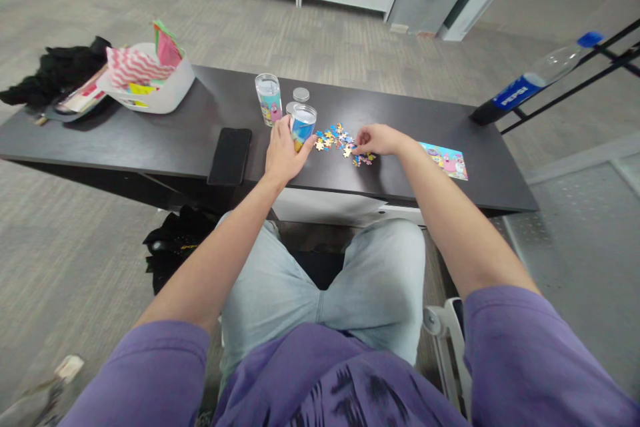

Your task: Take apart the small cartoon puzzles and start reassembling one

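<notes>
My left hand (284,152) is wrapped around a small printed canister (303,121) with a blue and yellow picture, held upright at the table. Just right of it lies a loose heap of jigsaw puzzle pieces (327,138). Over the heap's right side, my right hand (376,139) has its fingers pinched together and pointing down; what is between the fingertips is too small to make out. A taller clear canister (269,100) with a cartoon print stands behind my left hand. Round silver lids (301,95) sit behind the held canister.
A cartoon picture card (447,161) lies beyond my right forearm. On the dark table (395,113), a black phone (230,156) is at left. Farther left stands a white basket (173,90) of colourful items beside black cloth (55,73). A Pepsi bottle (517,93) leans at the right end.
</notes>
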`<state>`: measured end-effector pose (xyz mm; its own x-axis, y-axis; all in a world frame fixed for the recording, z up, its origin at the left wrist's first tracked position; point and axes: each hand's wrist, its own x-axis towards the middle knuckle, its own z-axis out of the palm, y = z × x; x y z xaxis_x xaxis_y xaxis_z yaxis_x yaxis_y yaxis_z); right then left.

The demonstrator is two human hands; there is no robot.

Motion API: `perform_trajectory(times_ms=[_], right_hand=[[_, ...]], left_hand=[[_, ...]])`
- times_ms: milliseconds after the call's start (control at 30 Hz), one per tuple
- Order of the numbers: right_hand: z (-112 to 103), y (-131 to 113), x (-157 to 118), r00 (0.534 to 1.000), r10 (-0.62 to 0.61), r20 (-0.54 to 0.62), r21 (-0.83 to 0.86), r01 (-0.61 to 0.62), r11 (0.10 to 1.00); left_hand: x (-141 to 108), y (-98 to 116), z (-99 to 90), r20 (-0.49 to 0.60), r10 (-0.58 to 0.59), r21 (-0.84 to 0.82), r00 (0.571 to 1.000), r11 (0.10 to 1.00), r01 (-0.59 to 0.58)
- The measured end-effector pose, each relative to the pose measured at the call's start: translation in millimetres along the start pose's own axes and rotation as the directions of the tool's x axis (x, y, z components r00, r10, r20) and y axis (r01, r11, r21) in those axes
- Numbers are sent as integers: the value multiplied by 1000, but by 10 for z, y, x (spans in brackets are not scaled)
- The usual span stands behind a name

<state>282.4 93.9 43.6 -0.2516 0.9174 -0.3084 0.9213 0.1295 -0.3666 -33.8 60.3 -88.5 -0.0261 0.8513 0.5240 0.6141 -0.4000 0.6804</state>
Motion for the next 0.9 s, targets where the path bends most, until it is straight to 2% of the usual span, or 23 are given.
perform_trajectory(times_ms=[333, 567, 700, 800, 900], right_hand=[[-26, -33, -37, 998, 17, 68, 143, -27, 989], [-11, -19, -31, 997, 15, 75, 274, -35, 961], [37, -40, 32, 999, -3, 41, 317, -10, 948], [81, -68, 84, 999, -34, 2, 269, 32, 963], [103, -77, 107, 991, -122, -59, 83, 126, 989]], left_hand=[[6, 10, 15, -13, -7, -16, 1000, 1000, 7], [6, -6, 14, -1, -2, -25, 1000, 1000, 2], [10, 15, 23, -4, 5, -4, 1000, 1000, -5], [9, 31, 31, -17, 2, -4, 1000, 1000, -2], [7, 37, 40, -26, 1, -10, 1000, 1000, -1]])
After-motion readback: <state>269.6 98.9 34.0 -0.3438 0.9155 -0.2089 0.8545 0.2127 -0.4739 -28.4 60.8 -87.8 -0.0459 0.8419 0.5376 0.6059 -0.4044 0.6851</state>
